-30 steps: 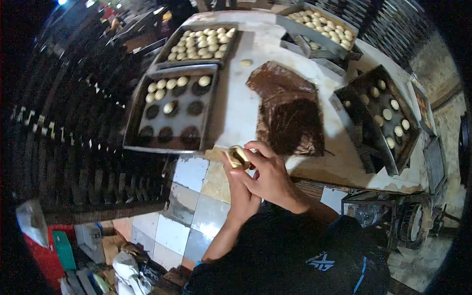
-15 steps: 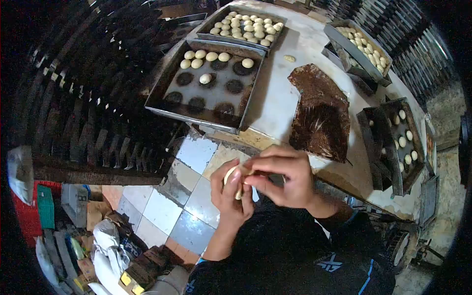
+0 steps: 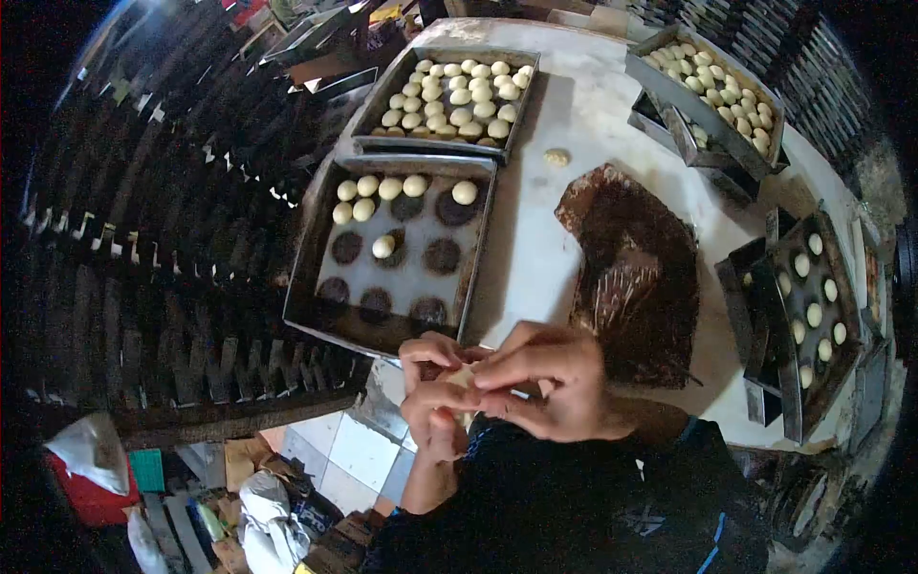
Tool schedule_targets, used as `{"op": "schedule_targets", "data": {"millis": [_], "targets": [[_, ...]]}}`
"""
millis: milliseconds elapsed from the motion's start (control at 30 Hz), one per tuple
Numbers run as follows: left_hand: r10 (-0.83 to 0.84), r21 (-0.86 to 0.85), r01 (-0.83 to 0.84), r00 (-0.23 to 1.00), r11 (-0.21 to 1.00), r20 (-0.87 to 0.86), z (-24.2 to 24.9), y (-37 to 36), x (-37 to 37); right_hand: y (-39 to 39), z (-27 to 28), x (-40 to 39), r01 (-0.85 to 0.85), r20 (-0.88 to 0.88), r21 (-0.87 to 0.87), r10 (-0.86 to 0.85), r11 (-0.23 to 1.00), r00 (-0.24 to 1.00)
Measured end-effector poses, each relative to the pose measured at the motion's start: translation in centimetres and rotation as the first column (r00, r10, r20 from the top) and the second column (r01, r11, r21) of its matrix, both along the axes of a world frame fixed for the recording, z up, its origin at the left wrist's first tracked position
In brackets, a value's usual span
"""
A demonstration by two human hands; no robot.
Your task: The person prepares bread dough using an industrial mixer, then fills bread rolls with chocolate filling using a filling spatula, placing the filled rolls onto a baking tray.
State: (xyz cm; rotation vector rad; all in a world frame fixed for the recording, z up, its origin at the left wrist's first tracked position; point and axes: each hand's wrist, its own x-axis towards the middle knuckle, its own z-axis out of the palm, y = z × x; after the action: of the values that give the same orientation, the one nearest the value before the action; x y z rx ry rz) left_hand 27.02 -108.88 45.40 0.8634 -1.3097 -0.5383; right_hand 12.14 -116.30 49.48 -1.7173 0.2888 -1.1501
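My left hand (image 3: 432, 400) is wrapped round a small piece of pale dough (image 3: 465, 379), mostly hidden by the fingers. The fingertips of my right hand (image 3: 547, 381) pinch at that same dough from the other side. Both hands are at the near edge of the table, in front of a metal baking tray (image 3: 478, 277). Several round dough balls (image 3: 390, 188) sit along the far side of that tray, with one ball (image 3: 383, 247) nearer its middle. Right of it, a dark brown paste (image 3: 636, 258) is spread on the white tabletop (image 3: 526, 277).
Behind the near tray stands another tray (image 3: 442, 146) full of dough balls. Stacked trays (image 3: 703, 96) with dough balls stand at the back right, and tilted trays (image 3: 822, 297) at the right edge. A flat dough scrap (image 3: 557, 157) lies mid-table. Dark racks (image 3: 191, 316) fill the left.
The view has tilted upward, so the trays and paste appear lower. Both hands have come closer together round the dough, and my left fingers now cover more of it.
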Motion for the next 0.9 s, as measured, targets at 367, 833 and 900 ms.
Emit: {"op": "schedule_targets", "data": {"millis": [367, 833, 900], "targets": [[-0.148, 0.050, 0.148, 0.989, 0.988, 0.001, 0.7, -8.9, 2.3, -2.3, -4.6, 3.3, 0.082, 0.155, 0.072, -0.092, 0.994, 0.984], [-0.520, 0.498, 0.620, 0.783, 0.606, -0.342, -12.4, -6.7, 19.8, -3.3, -14.6, 20.6, 0.289, -0.066, -0.389, -0.339, 0.875, 0.938], [-0.412, 0.740, 0.404, 0.892, 0.538, -0.187, -11.1, -6.1, 22.7, -5.3, -14.1, 20.1, 0.302, -0.510, 0.078, -0.222, 0.950, 0.831]]}}
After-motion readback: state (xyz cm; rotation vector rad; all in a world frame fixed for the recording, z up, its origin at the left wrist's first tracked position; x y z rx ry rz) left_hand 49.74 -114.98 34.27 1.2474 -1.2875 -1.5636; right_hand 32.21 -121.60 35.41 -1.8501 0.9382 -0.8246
